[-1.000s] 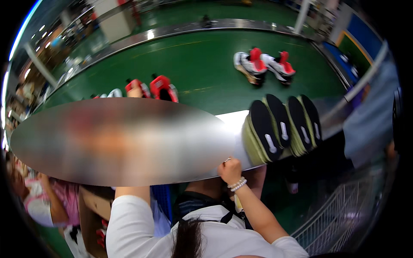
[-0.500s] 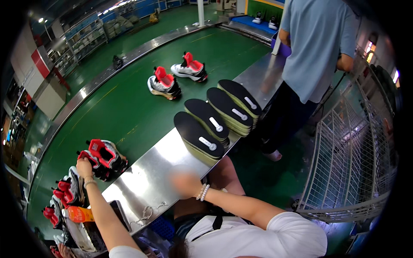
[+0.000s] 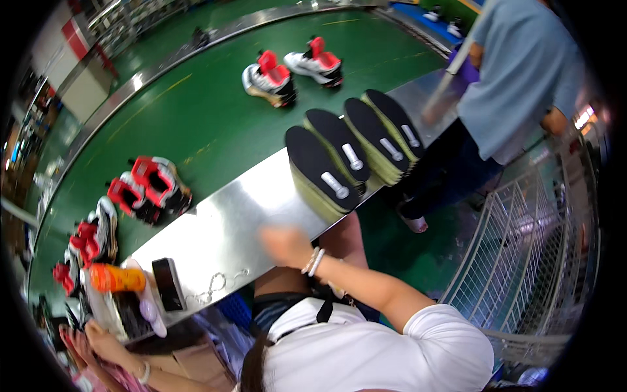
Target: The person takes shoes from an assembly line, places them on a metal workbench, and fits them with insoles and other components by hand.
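My right hand (image 3: 286, 245) is over the metal ledge (image 3: 245, 202), left of several stacks of black-topped insoles (image 3: 320, 163). Motion blurs its fingers, and I see nothing held. Down at the lower left is my left hand (image 3: 108, 343), close beside another person's hand (image 3: 77, 346); its fingers are too unclear to read. A pair of red-lined sneakers, one shoe (image 3: 134, 199) beside the other (image 3: 163, 186), stands on the green belt (image 3: 215, 144), apart from both hands. More red-lined shoes (image 3: 88, 242) are lined up to their left.
An orange bottle (image 3: 117, 279), a phone (image 3: 168, 284) and a thin cord (image 3: 215, 287) lie at the ledge's left part. Two white sneakers (image 3: 269, 80) stand farther up the belt. A person in a blue shirt (image 3: 522, 78) stands at right, near a wire rack (image 3: 516, 261).
My left hand has let go of the red-lined sneaker and moved down toward the lower left. My right hand remains over the ledge. The view has shifted.
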A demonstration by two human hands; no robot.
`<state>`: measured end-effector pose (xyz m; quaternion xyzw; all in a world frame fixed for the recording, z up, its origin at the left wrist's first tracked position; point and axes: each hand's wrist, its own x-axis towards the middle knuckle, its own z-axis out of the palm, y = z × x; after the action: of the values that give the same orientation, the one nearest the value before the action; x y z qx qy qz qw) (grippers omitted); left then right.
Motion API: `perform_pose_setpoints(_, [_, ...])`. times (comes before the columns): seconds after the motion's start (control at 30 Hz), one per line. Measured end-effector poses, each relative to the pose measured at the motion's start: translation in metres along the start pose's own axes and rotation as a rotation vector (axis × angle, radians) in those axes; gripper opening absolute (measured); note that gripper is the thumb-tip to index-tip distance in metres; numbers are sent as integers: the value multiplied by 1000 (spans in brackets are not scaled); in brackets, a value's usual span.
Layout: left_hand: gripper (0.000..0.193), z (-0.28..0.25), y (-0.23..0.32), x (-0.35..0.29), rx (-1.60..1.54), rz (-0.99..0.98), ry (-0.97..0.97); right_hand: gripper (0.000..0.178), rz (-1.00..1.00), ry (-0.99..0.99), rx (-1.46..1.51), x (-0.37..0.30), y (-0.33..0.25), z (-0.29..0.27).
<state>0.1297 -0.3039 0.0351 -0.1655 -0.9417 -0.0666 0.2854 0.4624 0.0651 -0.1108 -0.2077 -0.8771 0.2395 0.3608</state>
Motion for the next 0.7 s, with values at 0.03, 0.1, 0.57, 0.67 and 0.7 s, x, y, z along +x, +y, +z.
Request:
perform_pose_setpoints(0.03, [25, 8, -3, -11, 94, -78, -50, 3, 4, -10, -8, 1, 2, 0])
perform_pose_setpoints(0.1, [24, 24, -15, -15, 46, -19, -202, 3, 59, -28, 13, 0, 5, -4])
perform_pose_setpoints(0.57, [19, 74, -17, -20, -418, 27, -323, 11, 165, 158, 208, 38, -7, -80])
perform_pose_setpoints(0.67, [21, 52, -6, -18, -261, 72, -270, 9, 155, 224, 24, 59, 16, -109])
perform_pose_setpoints(0.7, [20, 31, 11, -13, -240, 119, -117, 9, 135, 274, -32, 63, 25, -116])
